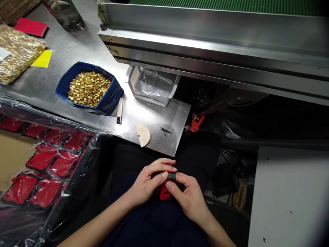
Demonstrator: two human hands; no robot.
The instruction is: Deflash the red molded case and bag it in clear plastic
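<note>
Both hands meet low in the middle of the view, above my lap, around a small red and black piece (164,194). It has a dark hole in its red part and a dark grey block or strap at the top; its exact kind is not clear. My left hand (149,180) closes on it from the left, thumb on the top edge and fingers reaching over the far side. From the right, my right hand (189,195) pinches it, thumb pressed on the red face and the forefinger by the dark part. The fingers cover much of the piece.
A blue bin (113,97) of small gold metal parts stands on the metal table, near a cutter knife (119,110), a cream half-disc (143,135), nail clippers (166,130) and a grey bin (132,84). A lined box (95,145) holds red pieces. A conveyor frame (205,58) crosses ahead.
</note>
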